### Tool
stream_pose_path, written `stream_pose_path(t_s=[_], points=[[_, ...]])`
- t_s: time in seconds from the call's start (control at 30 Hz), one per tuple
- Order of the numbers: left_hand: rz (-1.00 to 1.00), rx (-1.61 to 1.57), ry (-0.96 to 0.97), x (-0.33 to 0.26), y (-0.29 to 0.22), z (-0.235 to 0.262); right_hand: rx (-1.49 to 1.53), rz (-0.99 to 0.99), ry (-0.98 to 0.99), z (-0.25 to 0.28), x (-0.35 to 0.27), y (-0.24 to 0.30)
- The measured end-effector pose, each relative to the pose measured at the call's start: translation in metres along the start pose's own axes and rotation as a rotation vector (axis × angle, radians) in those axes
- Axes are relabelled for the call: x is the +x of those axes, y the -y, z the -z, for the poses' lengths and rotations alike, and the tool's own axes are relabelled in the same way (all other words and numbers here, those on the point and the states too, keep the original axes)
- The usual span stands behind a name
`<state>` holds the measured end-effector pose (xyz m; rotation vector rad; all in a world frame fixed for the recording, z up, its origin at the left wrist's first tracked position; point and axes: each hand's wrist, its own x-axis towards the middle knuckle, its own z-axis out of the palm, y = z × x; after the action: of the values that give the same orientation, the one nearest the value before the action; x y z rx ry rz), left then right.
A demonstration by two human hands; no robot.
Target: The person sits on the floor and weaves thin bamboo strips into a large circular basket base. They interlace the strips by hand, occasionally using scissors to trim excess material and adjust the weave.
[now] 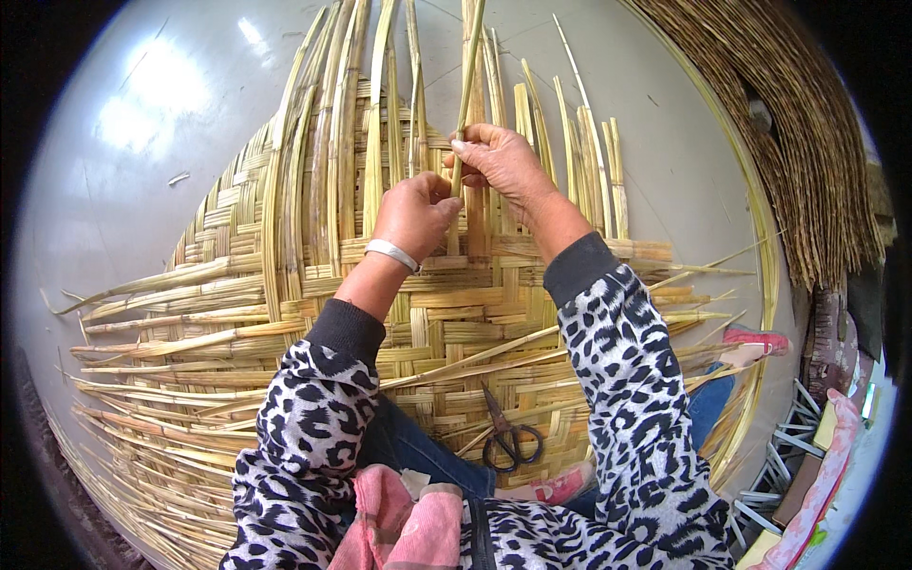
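**Site check: hands on upright strip, woven mat part-built**

Nearest cam: pink cloth point(399, 518) on the lap, spotted sleeves point(627, 380) coming in from the lower edge. Just beyond, dark-handled scissors point(508, 437) lie flat on the woven mat point(456, 313), blades pointing far, not touched by either hand.

Right hand point(503, 161): fingers curled shut round a thin cane strip point(467, 85), thumb and forefinger pinching it about mid-length. The strip stands near-upright at centre-far and runs up out of the top of frame.

Left hand point(413, 214): closed in a loose fist at the lower part of the same strip, just below the right hand; silver bangle point(391, 253) at wrist. Grip point hidden behind the knuckles; can't tell how firm.

Handling, by judgement: strip looks light, springy, stiff along its length, prob. smooth-faced w/ sharp edges; liable to kink or split if bent hard. Best taken low, close to the weave, w/ second hand guiding higher up.

Surrounds: loose strip ends point(142, 342) fan out left; bundle of dark reeds point(807, 142) far right; grey floor point(123, 171) under all.
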<state>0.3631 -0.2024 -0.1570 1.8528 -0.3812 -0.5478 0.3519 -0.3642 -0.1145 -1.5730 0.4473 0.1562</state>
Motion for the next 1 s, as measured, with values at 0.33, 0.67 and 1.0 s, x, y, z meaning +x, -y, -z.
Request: stream_pose_path(t_s=[0.33, 0.67, 1.0], points=[[0.025, 0.218, -0.063, -0.003, -0.013, 0.004, -0.125, 0.041, 0.034, 0.009, 0.0, 0.008], [0.051, -0.069, 0.366, 0.009, 0.021, 0.01, -0.265, 0.041, 0.218, 0.011, -0.012, 0.004], [-0.118, 0.634, 0.118, -0.006, -0.005, 0.0, -0.647, 0.528, 0.092, 0.008, -0.02, -0.007]])
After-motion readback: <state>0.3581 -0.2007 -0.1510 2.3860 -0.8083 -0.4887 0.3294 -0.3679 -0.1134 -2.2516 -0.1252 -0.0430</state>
